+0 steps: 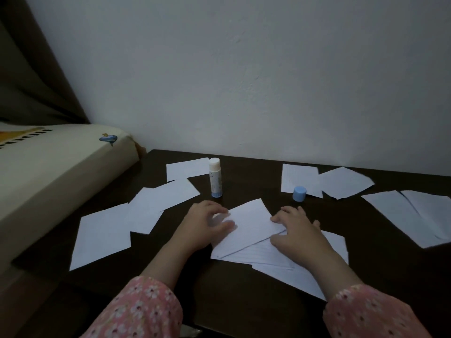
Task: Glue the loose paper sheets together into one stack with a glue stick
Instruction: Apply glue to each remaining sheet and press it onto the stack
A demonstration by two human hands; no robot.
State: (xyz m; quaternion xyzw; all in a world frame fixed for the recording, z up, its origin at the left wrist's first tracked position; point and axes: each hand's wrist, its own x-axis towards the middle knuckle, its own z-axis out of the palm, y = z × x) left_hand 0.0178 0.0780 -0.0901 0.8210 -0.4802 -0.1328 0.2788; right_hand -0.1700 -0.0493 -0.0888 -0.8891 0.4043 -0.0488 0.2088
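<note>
A fanned pile of white paper sheets [251,230] lies in the middle of the dark table [244,289]. My left hand [207,223] rests on the pile's left edge with its fingers lightly bent. My right hand [295,230] presses flat on the pile's right side. Behind the pile the uncapped glue stick [215,178] stands upright. Its blue cap [299,193] sits apart to the right. Loose sheets lie scattered at the left [105,237], at the back [186,168] and at the right [412,215].
A cream mattress edge [61,162] borders the table on the left. A pale wall [268,81] runs directly behind the table. More loose sheets [344,182] lie at the back right near the cap.
</note>
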